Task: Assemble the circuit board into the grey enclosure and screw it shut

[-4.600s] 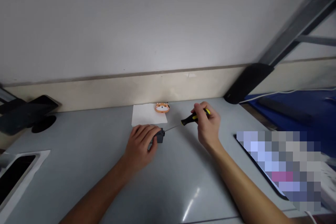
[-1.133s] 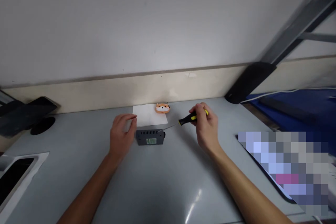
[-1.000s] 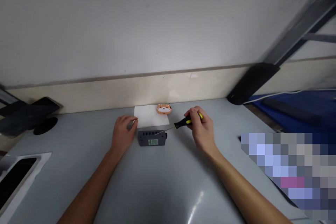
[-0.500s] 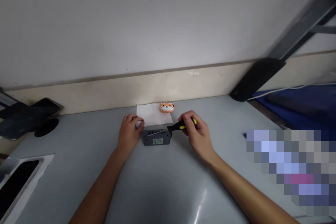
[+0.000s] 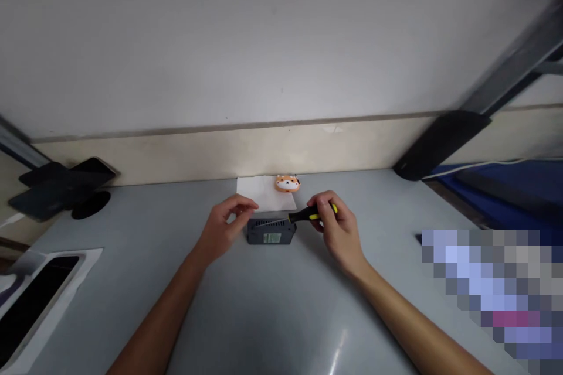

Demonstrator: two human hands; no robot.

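My right hand (image 5: 336,225) is wrapped round the black and yellow handle of a screwdriver (image 5: 301,214). Its thin shaft points left across the top of a small dark grey electronic box (image 5: 259,239) with vent slots and a pale green label. The box lies on the grey table. My left hand (image 5: 224,225) is just left of the box, above its corner, with thumb and forefinger brought together in a pinch. Whatever sits between those fingertips, if anything, is too small to make out.
Behind the box lies a white sheet of paper (image 5: 255,192), with an orange animal-faced case (image 5: 287,184) on it. A phone on a stand (image 5: 91,205) is at the left, and a dark-screened device (image 5: 41,290) nearer me. A black post base (image 5: 435,149) stands back right.
My left hand has lifted off the table beside the box, its fingers now pinched near the box's corner. The screwdriver still lies across the box in my right hand. The view has shifted slightly.
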